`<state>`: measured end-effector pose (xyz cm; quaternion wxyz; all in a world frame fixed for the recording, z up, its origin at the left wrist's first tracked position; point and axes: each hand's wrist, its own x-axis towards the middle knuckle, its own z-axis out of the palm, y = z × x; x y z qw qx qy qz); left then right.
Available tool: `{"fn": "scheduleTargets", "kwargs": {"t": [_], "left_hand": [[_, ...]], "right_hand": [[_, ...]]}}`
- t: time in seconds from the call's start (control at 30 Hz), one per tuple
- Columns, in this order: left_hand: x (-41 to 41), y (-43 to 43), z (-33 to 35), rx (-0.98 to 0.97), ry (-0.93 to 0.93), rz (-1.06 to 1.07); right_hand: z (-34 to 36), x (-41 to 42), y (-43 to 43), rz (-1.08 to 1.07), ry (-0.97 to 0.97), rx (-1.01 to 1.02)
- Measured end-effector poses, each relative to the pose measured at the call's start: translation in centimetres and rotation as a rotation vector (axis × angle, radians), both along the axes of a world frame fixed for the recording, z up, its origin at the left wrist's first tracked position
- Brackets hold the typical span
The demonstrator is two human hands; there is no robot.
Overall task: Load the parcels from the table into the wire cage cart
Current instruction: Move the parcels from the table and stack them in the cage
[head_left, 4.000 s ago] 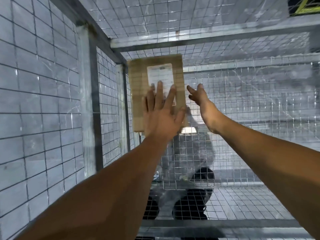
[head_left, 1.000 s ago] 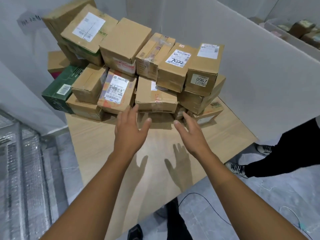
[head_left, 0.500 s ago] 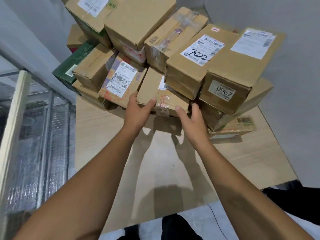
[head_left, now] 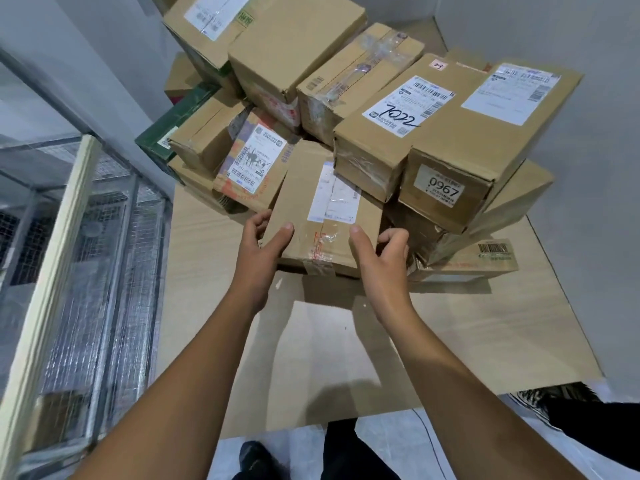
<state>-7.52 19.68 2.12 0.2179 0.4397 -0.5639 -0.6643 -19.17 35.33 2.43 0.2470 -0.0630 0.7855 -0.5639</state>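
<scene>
Found left grip [head_left: 266, 244] and right grip [head_left: 384, 252] curled round the near corners of a flat taped parcel [head_left: 311, 202], thumbs on top. Logged parcel between the grips, far end among the stacked boxes [head_left: 374, 147] beyond them on the worktop [head_left: 467, 323]. Noted wire cage cart [head_left: 114, 244] left of left grip.

Parcel depot: labelled parcels [head_left: 363, 133] heaped beside a wire cage cart [head_left: 104, 254]

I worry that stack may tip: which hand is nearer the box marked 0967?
Right. The right hand grips the flat parcel at its right edge, just in front of the 0967 box; the left hand grips its left edge, farther off.
</scene>
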Motion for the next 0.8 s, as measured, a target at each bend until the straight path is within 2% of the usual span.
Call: {"fn": "scheduleTargets", "kwargs": {"t": [0.17,0.37,0.6,0.8], "left_hand": [[4.3,1.1,-0.4,0.052,0.014,-0.042],[10.3,2.4,-1.2,0.064,0.048,-0.067],[20.6,2.1,-1.3,0.037,0.123,-0.046],[31.9,0.6,-0.8,-0.085,0.039,0.024]], "right_hand": [[-0.1,2.3,1.2,0.075,-0.087,0.002],[-0.5,6.9,1.8,0.137,-0.060,0.021],[0.1,17.0,1.0,0.198,-0.059,-0.027],[1.5,27.3,-3.2,0.312,-0.060,-0.075]]}}
